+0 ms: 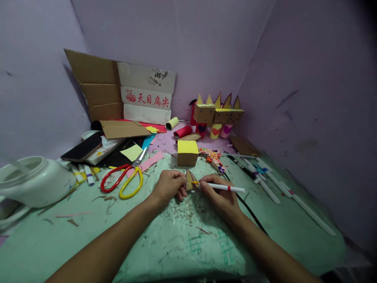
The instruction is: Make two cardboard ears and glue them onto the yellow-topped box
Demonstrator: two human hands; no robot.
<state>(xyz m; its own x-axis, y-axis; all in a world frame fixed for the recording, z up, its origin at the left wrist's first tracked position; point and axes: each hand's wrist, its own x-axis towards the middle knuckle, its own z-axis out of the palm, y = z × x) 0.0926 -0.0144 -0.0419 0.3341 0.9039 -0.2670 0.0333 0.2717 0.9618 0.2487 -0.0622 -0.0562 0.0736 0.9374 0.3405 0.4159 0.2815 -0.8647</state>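
The left hand (169, 185) pinches an upright cardboard spike (190, 181), tip pointing away; the right hand (219, 196) grips a marker (228, 188).

Single head cam, looks fwd + down over table (118, 239), hands (169, 184) close, walls (188, 35) behind

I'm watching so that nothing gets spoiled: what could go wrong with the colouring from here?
The orange tip of the marker is close to the fingers of the left hand, so a slip off the small cardboard piece could ink them. The black cord runs beside the right hand and forearm; it might snag. The scissors lie with blades slightly apart beyond the left forearm, so a careless reach might meet them.
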